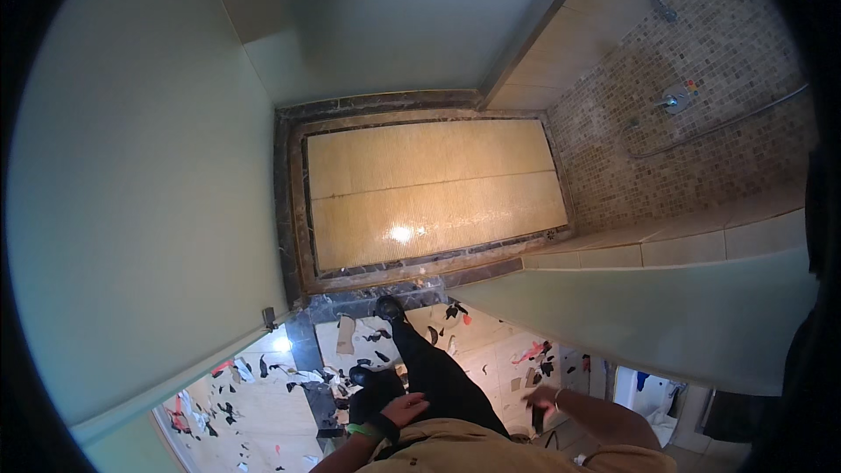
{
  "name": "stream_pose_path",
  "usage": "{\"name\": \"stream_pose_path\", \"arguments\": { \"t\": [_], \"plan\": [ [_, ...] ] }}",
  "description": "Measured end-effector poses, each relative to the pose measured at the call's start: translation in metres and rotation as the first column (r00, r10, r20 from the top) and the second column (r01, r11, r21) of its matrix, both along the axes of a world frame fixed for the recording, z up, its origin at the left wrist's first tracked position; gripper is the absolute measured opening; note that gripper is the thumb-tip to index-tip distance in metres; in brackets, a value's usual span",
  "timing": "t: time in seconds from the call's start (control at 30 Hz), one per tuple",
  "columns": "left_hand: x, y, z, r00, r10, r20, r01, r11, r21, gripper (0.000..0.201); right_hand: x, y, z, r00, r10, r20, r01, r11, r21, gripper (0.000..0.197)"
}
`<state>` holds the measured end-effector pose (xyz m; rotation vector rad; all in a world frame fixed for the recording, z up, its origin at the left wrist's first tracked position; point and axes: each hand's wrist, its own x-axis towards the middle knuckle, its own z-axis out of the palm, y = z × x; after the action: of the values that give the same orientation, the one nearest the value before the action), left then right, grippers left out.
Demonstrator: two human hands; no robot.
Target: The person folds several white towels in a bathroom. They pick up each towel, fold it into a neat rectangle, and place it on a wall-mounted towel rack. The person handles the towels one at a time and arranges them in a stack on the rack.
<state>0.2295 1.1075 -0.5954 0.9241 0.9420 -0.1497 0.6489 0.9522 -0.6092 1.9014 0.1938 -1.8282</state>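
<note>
My left hand (408, 407) is in front of my body over my dark trousers (442, 381), its fingers loosely stretched and nothing seen in them. A black band (383, 427) circles that wrist. Off to the right, my right hand (543, 398) is curled, with a bracelet at its wrist. A narrow dark thing (537, 420) shows just below it; whether my fingers hold it or it lies beyond them, I cannot make out. One black shoe (389, 307) rests by the dark stone sill (350, 300) of the shower, the other (360, 375) farther back.
Ahead lies the shower floor (429, 184), wet and ribbed, inside a dark stone border. Frosted glass panels (166, 210) stand at left and right (666, 315). A mosaic wall (613, 131) carries a shower valve (674, 99) and hose. Dark, white and red scraps (232, 412) litter the pale tiles.
</note>
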Motion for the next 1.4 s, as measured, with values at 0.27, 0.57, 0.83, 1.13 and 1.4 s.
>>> {"name": "stream_pose_path", "arguments": {
  "t": [0.27,0.57,0.83,1.13,1.4],
  "plan": [
    [-0.092,-0.006,-0.025,0.896,0.285,-0.340,-0.238,0.956,0.174,0.035,-0.070,0.034,0.044,0.655,0.619,-0.433,-0.387,0.767,0.512,0.043],
    [-0.120,-0.030,-0.035,0.813,0.347,-0.467,-0.230,0.929,0.289,0.031,-0.107,0.064,-0.002,0.545,0.827,-0.136,-0.458,0.430,0.778,0.035],
    [-0.116,-0.024,-0.028,0.782,0.437,-0.443,-0.361,0.899,0.249,0.025,-0.103,0.079,0.073,0.996,-0.031,-0.079,0.044,0.984,0.172,0.035],
    [-0.155,-0.095,-0.078,0.745,0.422,-0.516,-0.381,0.905,0.190,0.035,-0.133,0.072,0.054,0.448,0.892,-0.062,-0.702,0.393,0.594,0.030],
    [-0.153,-0.106,-0.061,0.730,0.400,-0.554,-0.277,0.914,0.295,0.034,-0.155,0.088,0.044,0.402,0.914,-0.054,-0.660,0.330,0.674,0.029]
  ]
}}
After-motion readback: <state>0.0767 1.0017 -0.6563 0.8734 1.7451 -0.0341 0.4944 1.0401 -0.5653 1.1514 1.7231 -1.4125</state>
